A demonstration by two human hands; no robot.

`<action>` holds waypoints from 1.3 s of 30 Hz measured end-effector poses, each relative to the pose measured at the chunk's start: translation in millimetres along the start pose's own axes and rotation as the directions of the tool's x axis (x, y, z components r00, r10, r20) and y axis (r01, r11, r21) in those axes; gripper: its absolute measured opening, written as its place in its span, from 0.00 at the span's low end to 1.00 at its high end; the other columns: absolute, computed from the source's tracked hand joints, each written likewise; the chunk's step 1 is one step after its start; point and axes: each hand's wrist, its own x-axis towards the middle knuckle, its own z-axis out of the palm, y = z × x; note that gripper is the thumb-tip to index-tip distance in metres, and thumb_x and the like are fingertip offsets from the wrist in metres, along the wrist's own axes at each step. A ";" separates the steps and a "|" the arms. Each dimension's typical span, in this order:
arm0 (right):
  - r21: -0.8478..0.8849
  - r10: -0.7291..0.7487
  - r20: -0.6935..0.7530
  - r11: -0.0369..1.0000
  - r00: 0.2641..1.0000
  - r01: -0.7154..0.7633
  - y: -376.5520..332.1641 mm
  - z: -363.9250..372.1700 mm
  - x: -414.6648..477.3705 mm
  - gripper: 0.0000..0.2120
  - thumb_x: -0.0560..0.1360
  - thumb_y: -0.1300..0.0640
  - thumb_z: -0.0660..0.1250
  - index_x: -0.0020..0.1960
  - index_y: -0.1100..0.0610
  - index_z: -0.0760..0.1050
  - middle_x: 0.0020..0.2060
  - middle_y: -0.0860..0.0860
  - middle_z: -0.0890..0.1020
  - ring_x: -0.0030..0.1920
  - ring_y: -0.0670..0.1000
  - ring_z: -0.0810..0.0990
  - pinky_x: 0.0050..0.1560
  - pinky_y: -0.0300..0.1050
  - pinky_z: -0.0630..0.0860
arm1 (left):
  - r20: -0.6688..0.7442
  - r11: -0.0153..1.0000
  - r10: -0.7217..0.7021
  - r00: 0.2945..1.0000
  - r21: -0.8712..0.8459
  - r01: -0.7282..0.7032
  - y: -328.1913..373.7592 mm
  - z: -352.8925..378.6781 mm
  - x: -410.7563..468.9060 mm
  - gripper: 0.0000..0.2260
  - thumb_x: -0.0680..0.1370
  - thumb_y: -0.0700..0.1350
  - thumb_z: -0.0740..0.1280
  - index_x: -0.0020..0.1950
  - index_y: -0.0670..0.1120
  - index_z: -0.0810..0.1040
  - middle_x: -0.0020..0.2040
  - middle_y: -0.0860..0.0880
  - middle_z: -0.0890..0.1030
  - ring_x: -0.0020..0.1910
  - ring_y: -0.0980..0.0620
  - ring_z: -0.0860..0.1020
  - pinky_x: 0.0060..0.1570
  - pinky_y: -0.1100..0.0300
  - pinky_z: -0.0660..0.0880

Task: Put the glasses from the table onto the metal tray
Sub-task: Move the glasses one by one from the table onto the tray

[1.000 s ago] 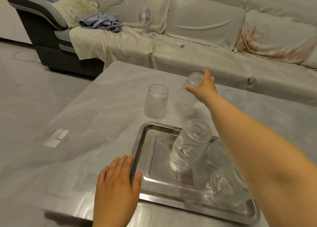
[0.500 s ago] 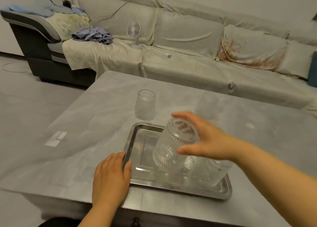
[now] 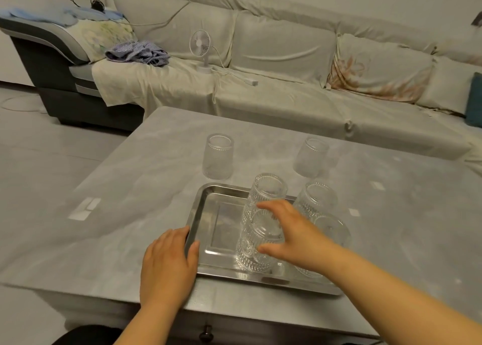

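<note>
A metal tray (image 3: 202, 214) lies on the grey table near its front edge. Several clear ribbed glasses stand upside down on it: one at the back middle (image 3: 268, 189), one at the back right (image 3: 317, 197), one at the front right (image 3: 335, 230). My right hand (image 3: 292, 236) is wrapped around a fourth glass (image 3: 251, 253), which sits at the tray's front middle. My left hand (image 3: 168, 263) lies flat on the table, fingertips against the tray's left rim. Two more glasses stand upside down on the table behind the tray, one left (image 3: 217, 156), one right (image 3: 311, 156).
A cloth-covered sofa (image 3: 287, 96) runs along the table's far side, with a small white fan (image 3: 200, 47) and its cable on the seat. The table's front edge (image 3: 234, 308) is just below the tray. Grey floor lies to the left.
My right hand took a glass from the far side of the table, carried it back over the tray and lowered it at the front middle. My left hand stayed at the tray's left rim.
</note>
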 end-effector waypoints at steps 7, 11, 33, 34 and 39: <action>-0.169 -0.004 0.017 0.986 1.000 0.007 -5.0 -3.2 -0.5 0.34 0.68 0.47 0.67 0.70 0.48 0.55 0.71 0.49 0.58 0.68 0.52 0.63 0.64 0.46 0.66 | 0.008 1.000 -0.001 1.000 0.014 0.001 0.4 -1.0 0.2 0.15 0.75 0.47 0.61 0.60 0.44 0.72 0.55 0.45 0.80 0.55 0.45 0.75 0.60 0.48 0.69; -0.134 -0.028 -0.110 0.991 0.994 0.014 -5.4 -21.0 1.1 0.31 0.68 0.45 0.67 0.67 0.49 0.60 0.68 0.49 0.63 0.66 0.50 0.65 0.63 0.46 0.65 | 0.011 1.000 0.000 1.000 0.022 0.000 1.1 -0.9 0.6 0.14 0.75 0.44 0.62 0.59 0.43 0.73 0.54 0.43 0.80 0.54 0.44 0.76 0.58 0.48 0.70; -0.138 0.477 -0.222 0.848 0.850 -0.512 135.2 -104.3 133.8 0.36 0.68 0.52 0.70 0.70 0.52 0.55 0.73 0.58 0.53 0.70 0.64 0.55 0.67 0.57 0.60 | 0.155 0.998 -0.006 0.988 0.061 -0.004 -7.8 -4.6 47.3 0.23 0.70 0.52 0.52 0.62 0.48 0.72 0.63 0.47 0.76 0.65 0.45 0.70 0.64 0.46 0.63; -0.149 0.489 -0.206 0.841 0.848 -0.521 139.9 -105.1 139.3 0.37 0.68 0.52 0.70 0.70 0.51 0.54 0.73 0.58 0.52 0.70 0.64 0.54 0.67 0.57 0.59 | 0.155 0.997 -0.008 0.988 0.073 -0.003 -7.3 -4.3 48.5 0.23 0.70 0.52 0.52 0.62 0.48 0.72 0.63 0.47 0.76 0.64 0.45 0.71 0.64 0.46 0.63; -0.147 0.540 -0.172 0.813 0.824 -0.564 160.8 -102.5 161.8 0.39 0.69 0.48 0.68 0.72 0.51 0.50 0.74 0.58 0.50 0.71 0.64 0.52 0.69 0.59 0.55 | 0.142 0.996 -0.036 0.989 0.086 0.024 -7.1 0.8 54.3 0.16 0.77 0.50 0.58 0.64 0.51 0.70 0.65 0.48 0.74 0.66 0.48 0.69 0.67 0.47 0.60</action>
